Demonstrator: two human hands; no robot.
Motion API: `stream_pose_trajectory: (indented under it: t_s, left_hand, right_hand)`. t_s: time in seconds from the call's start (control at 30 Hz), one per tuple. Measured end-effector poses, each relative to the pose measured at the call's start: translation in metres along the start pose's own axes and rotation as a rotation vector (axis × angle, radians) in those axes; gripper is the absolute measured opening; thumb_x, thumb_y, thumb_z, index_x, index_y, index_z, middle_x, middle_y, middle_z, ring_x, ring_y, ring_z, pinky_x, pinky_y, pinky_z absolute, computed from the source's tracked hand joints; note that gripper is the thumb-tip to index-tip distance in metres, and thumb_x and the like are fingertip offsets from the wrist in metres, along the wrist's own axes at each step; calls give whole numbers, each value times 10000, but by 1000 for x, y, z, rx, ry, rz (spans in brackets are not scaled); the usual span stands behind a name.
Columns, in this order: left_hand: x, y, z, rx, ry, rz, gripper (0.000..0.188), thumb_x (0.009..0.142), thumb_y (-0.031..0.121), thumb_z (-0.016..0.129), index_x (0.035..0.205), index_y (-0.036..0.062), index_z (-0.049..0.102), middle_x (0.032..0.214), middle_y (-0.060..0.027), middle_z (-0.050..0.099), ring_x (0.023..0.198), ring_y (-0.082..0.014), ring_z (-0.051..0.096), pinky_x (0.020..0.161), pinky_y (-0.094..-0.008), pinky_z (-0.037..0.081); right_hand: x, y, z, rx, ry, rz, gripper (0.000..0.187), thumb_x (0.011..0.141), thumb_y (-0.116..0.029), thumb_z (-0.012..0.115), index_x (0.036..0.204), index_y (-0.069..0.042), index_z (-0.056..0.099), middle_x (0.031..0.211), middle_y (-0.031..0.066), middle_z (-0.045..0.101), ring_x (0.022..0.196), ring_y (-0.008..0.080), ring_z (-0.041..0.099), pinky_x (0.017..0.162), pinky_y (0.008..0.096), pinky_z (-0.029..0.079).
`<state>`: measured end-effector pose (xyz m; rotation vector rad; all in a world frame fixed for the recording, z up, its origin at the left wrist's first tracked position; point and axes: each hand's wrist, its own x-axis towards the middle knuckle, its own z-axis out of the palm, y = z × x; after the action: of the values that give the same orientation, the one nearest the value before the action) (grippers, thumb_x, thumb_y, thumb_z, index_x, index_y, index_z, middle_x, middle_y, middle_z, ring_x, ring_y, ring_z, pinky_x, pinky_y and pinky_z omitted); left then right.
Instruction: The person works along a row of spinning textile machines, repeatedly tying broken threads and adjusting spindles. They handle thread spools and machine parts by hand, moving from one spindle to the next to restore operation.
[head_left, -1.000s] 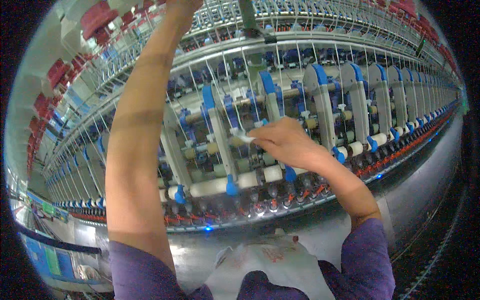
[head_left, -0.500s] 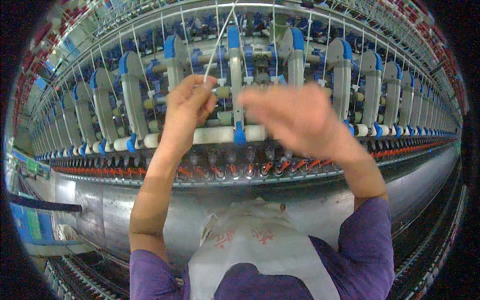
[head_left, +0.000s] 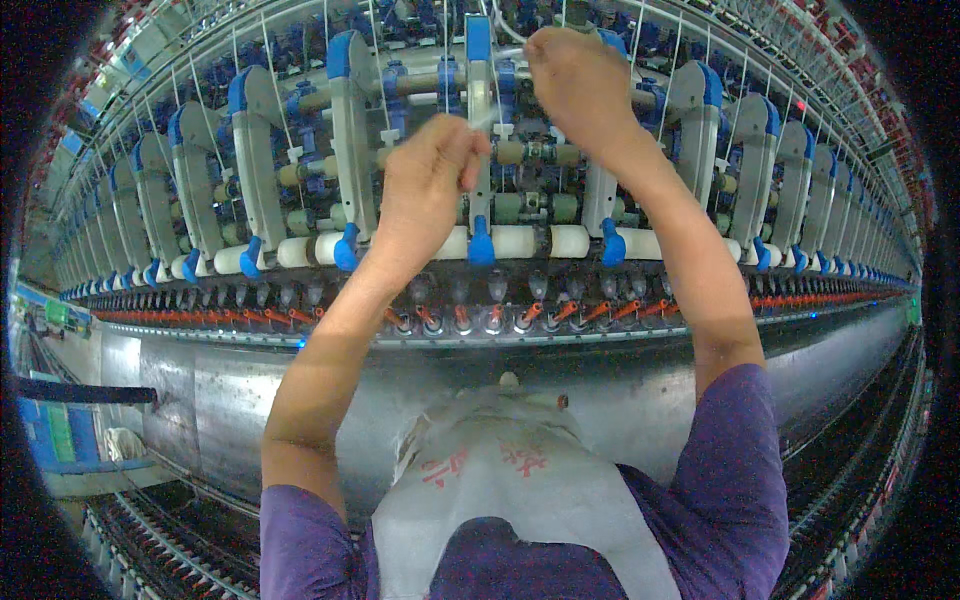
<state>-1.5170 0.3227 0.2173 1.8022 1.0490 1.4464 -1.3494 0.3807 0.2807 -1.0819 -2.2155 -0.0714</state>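
My left hand is raised before the spinning frame's upper rollers, thumb and fingers pinched together. A blurred white wisp of roving sticks out at its fingertips. Higher and to the right, my right hand is closed, its fingers folded. A white roving strand curves down to it from the top; the part inside the fingers is hidden. Between the hands stands a grey pressure arm with a blue cap. Below it, a blue lever sits against the white roller.
More grey arms with blue caps line the machine to both sides, with white strands hanging between them. Under the rollers runs a row of orange spindle tubes. A metal panel and my pale apron lie nearer.
My left hand has moved right and slightly up. My right hand has risen from roller height toward the top, and its fingers are now folded. The view has shifted slightly.
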Motion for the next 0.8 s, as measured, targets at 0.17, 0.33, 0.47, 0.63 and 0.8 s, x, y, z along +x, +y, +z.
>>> stream_pose_trajectory:
  t_s: [0.17, 0.33, 0.47, 0.63, 0.8]
  left_hand:
    - [25, 9, 15, -436, 98, -215, 234, 942, 279, 510, 994, 81, 623, 641, 80, 453, 536, -10, 336, 470, -175, 235]
    - [35, -16, 19, -462, 169, -284, 239, 835, 271, 666, 885, 40, 694, 609, 60, 459, 523, -16, 343, 461, -186, 220]
    - [46, 0, 18, -132, 317, -270, 225, 787, 270, 707, 768, 45, 704, 587, 51, 494, 527, -35, 402, 466, -195, 267]
    - [107, 48, 3, 782, 20, -21, 267, 850, 282, 554, 996, 63, 603, 861, -110, 594, 752, -225, 574, 626, -347, 453]
    - [117, 7, 25, 935, -336, 1109, 121, 698, 71, 585, 800, 83, 650, 785, -115, 638, 785, -282, 648, 637, -379, 508]
  right_hand:
    - [0, 13, 11, 693, -163, 273, 183, 880, -206, 572, 811, -53, 645, 623, -33, 522, 511, 15, 404, 447, 172, 294]
    - [-7, 23, 7, 791, -312, 276, 185, 887, -203, 567, 803, -59, 646, 638, -15, 559, 483, 29, 430, 420, 190, 313]
    - [-8, 40, 4, 595, -301, 171, 178, 867, -187, 583, 795, -36, 643, 659, 6, 589, 494, 60, 488, 424, 224, 367]
    - [-27, 67, -1, -467, -145, -278, 87, 792, -111, 601, 834, -48, 643, 715, 67, 620, 578, 229, 600, 485, 334, 456]
    - [-42, 82, -6, -478, -196, -415, 135, 732, -64, 589, 864, -69, 614, 768, 81, 570, 684, 287, 611, 543, 384, 481]
